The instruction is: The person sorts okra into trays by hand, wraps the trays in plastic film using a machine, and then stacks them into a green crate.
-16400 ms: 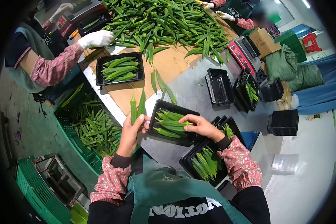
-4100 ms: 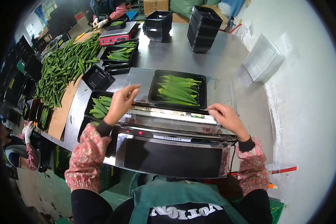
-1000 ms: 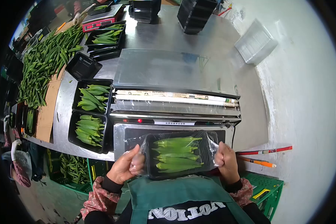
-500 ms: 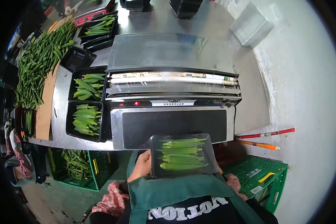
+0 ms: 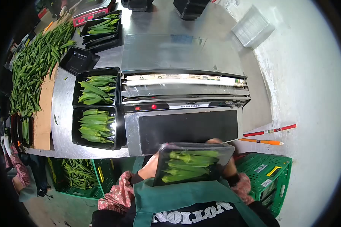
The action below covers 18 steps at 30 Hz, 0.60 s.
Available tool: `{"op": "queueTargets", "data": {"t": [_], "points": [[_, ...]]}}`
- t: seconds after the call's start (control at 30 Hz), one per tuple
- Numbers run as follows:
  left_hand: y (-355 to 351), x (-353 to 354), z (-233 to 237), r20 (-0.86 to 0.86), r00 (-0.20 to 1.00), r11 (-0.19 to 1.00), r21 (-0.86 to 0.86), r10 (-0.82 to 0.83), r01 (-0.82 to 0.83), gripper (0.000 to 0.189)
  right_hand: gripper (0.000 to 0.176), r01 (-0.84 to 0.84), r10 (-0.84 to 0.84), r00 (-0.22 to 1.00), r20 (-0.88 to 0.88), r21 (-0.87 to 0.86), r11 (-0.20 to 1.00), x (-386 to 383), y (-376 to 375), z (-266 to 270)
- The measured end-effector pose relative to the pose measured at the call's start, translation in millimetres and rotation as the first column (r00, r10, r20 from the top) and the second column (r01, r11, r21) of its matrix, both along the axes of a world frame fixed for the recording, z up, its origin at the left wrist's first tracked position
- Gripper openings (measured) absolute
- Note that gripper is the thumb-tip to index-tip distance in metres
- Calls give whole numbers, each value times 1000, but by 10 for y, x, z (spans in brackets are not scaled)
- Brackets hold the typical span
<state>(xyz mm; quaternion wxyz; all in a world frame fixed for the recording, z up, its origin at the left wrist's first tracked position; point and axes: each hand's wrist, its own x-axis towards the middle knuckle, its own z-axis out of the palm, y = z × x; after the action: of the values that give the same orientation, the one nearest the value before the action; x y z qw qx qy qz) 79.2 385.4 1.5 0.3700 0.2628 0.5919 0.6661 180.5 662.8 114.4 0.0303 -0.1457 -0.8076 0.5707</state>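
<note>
Apron (image 5: 174, 195) in green spans the near edge, and just beyond it a film-covered black tray (image 5: 161, 162) is held up, tilted, in front of the wrapping machine (image 5: 133, 132). Okra pods (image 5: 189, 163) lie side by side in it, slightly smeared by motion. Both hands grip this tray from its sides. The left hand (image 5: 149, 168) is closed against the left edge — its fingers run out of sight behind the tray, so I cannot tell how far they spread. The right hand (image 5: 229, 167) clasps the right side, blurred and half hidden, with a little skin showing past the far edge; its exact finger spread cannot be made out either.

A green crate (image 5: 250, 166) stands to the right, partly cut off by the apron strap and sleeve. Left of the machine sit two trays of okra, the near one (image 5: 75, 125) touching or nearly touching the far one (image 5: 76, 90). Farther left, loose okra is heaped (image 5: 38, 68). At the far edge a red scale (image 5: 89, 17) and dark stacks (image 5: 191, 9) are cropped — a co-worker's gloved hand (image 5: 5, 143) at far left is dim.
</note>
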Motion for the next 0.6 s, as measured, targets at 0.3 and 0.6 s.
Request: {"op": "queueTargets", "data": {"t": [0.3, 0.6], "points": [[735, -133, 496, 544, 837, 969, 172, 56, -177, 29, 52, 488, -509, 817, 271, -795, 360, 182, -378, -180], [1026, 162, 1528, 314, 926, 875, 483, -210, 34, 94, 33, 265, -347, 930, -121, -434, 861, 478, -29, 442]]}}
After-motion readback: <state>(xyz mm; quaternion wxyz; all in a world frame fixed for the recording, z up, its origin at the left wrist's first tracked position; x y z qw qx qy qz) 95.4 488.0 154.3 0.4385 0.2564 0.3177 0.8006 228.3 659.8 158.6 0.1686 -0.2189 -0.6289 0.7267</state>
